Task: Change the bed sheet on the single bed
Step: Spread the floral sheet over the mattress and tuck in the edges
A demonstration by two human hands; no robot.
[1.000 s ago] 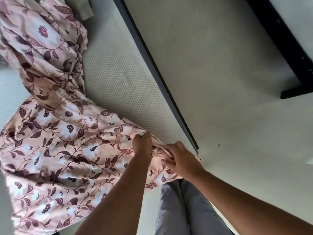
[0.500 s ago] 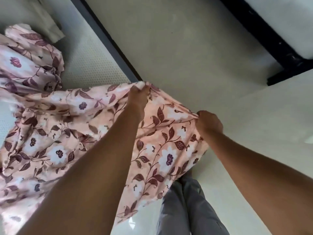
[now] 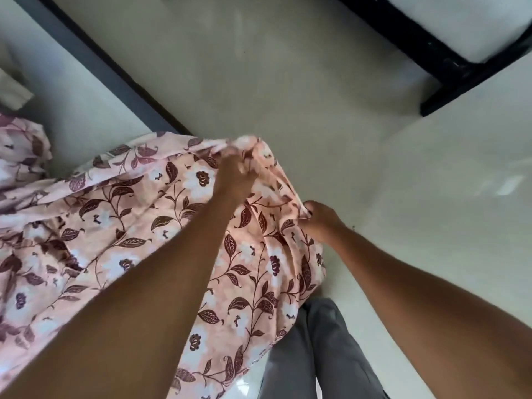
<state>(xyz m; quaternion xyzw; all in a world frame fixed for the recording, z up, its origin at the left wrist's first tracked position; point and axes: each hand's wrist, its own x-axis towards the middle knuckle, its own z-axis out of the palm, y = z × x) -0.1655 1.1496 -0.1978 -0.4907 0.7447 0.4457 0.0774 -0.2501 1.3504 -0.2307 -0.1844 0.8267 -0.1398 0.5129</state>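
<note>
Pale floor [image 3: 288,82] fills the middle and right of the view, with a dark bed frame [image 3: 95,64] running diagonally across the upper left and a bare white mattress [image 3: 80,116] lying beside it. At the upper right, a second black frame [image 3: 449,67] with a white surface above it is seen. A pink sheet [image 3: 129,226] printed with dark leaves and white flowers is spread from the left edge of the mattress out over the frame's edge, where it hangs down in front of grey trousers [image 3: 316,355]. The left hand [image 3: 236,177] is closed around a bunched fold near the sheet's upper edge, the fabric being lifted into a peak there. The right hand [image 3: 319,217] is clenched on the sheet's right-hand edge, just beside the hanging part, lower than the left hand and apart from it. Between the two hands the cloth is drawn into taut creases. Another rumpled portion of the same printed cloth [image 3: 20,151] is seen at the far left on the mattress, and a pale folded object [image 3: 13,92] is partly visible above it; what it is cannot be told.
</note>
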